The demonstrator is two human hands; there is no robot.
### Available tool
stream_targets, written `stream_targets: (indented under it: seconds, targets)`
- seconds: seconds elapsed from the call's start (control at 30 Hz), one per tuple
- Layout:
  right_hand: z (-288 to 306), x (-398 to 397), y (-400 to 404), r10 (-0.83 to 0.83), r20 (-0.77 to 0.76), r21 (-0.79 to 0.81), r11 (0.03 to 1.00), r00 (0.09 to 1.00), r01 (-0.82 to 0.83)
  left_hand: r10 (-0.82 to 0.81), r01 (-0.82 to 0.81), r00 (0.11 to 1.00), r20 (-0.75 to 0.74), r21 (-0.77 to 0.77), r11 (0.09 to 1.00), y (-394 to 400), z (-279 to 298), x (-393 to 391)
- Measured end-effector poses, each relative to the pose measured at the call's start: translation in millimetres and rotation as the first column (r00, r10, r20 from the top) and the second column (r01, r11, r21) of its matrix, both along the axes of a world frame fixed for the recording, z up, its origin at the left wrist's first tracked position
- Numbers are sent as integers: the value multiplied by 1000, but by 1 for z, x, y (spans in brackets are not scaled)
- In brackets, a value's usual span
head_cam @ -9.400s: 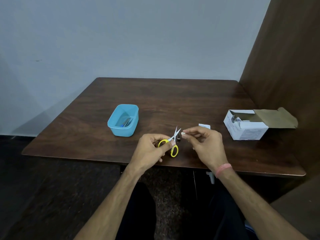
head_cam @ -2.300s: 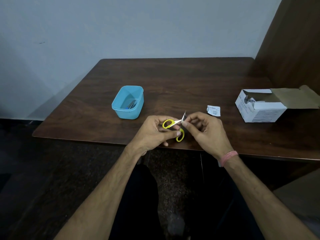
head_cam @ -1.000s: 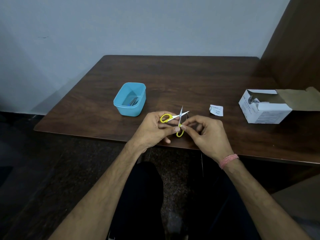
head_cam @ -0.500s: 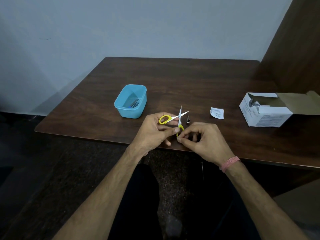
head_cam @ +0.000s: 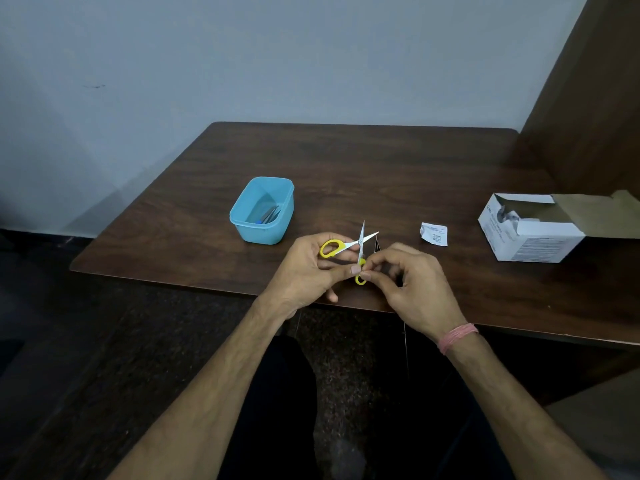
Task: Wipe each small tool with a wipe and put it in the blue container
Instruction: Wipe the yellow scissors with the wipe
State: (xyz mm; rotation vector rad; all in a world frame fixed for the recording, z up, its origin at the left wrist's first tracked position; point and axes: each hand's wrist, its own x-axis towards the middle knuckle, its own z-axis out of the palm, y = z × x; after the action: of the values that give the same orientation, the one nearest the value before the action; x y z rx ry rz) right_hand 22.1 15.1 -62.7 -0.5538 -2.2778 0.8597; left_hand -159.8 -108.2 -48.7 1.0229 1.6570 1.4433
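Small scissors (head_cam: 358,244) with yellow handles are held over the table's front edge, blades spread apart and pointing up. My left hand (head_cam: 304,271) grips the upper yellow handle loop. My right hand (head_cam: 412,285) pinches at the lower yellow loop with thumb and forefinger; a wipe between the fingers is too small to make out. The blue container (head_cam: 263,210) stands to the left, beyond my left hand, with a few thin metal tools lying inside. A thin dark tool (head_cam: 376,244) lies just behind my right fingers.
A torn white wipe sachet (head_cam: 434,233) lies on the brown table (head_cam: 346,168) right of the scissors. An open white cardboard box (head_cam: 533,230) sits at the far right. A wooden panel (head_cam: 595,98) rises at the right, a pale wall behind.
The scissor blades have opened wider. My right fingers slid from the blade tips down to the lower yellow loop. The left hand kept its hold.
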Motion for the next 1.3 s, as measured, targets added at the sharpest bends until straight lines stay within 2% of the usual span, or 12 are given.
stream_targets:
  seconds: [0.43,0.73,0.93,1.13,1.3]
  targets:
    - [3,0,-4,-30,-25,-16,999,999,30,-3,3,1000,-1,-23,1000,-3,7,5]
    - [4,3,-9,12,15,119,993,1000,-14,22,-20,999,41,-37,999,-3,13,8]
    - [5,6,-12,70,79,180,980,994,-83,93,-93,996,-1,-25,995,0,7,8]
    - [8,3,-9,24,-27,40,999,999,-23,70,-71,995,74,21,997,-4,11,8]
    - [8,3,-10,33,-25,31,999,999,-32,21,-21,999,50,17,1000,-4,10,9]
